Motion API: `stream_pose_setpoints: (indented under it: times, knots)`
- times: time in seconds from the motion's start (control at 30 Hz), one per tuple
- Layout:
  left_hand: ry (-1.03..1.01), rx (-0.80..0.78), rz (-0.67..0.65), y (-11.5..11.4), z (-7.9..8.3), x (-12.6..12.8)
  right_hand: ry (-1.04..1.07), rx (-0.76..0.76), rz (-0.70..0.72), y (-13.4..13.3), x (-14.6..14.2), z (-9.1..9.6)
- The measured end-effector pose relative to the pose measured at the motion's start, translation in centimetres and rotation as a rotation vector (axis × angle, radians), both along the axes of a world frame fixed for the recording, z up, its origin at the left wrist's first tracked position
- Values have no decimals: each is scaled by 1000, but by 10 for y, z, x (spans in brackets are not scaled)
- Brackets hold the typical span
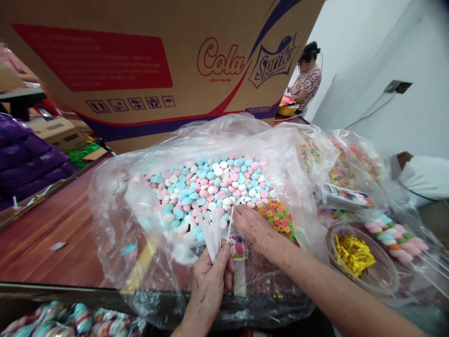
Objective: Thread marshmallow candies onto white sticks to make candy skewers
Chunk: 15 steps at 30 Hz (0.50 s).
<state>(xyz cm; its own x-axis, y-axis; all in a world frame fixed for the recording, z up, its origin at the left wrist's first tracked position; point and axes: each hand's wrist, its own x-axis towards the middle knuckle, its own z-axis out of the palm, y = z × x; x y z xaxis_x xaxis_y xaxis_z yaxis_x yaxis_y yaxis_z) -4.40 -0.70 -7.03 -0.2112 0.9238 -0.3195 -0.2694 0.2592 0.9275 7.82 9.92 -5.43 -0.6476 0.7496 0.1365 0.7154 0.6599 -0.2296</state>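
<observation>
My left hand (209,281) is closed around a bundle of white sticks (212,231) that fan upward in front of a clear plastic bag (115,206). The bag holds a heap of pink, blue and white candies (210,189) and some coloured ring candies (278,216). My right hand (250,224) reaches into the bag, fingers pinched on a single white stick (230,223) beside the bundle. A small printed packet (237,246) lies just under that hand.
A large cardboard box (147,61) printed "Cola" and "Sprite" stands behind the bag. At right are more bags of ring candy (345,164), a clear tub with gold ties (352,255) and twisted marshmallow sticks (394,236). Another person (307,82) sits at the back. The wooden table (45,234) shows at left.
</observation>
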Motion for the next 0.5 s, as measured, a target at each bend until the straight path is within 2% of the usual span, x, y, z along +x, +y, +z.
stream_pose_setpoints:
  times: [0.2, 0.27, 0.37, 0.43, 0.5]
  knots:
    - [19, -20, -11, 0, 1, -1, 396, -197, -183, 7, 5, -1]
    - [39, -34, -35, 1, -1, -1, 677, -385, -278, 10, 15, 2]
    - [80, -57, -63, 2, -3, -1, 1190, -785, -411, 12, 29, 12]
    - [114, -74, -75, 3, -6, 0, 1331, -916, -446, 11, 35, 19]
    - [152, -76, -83, 4, -10, 0, 1381, -973, -446, 10, 38, 24]
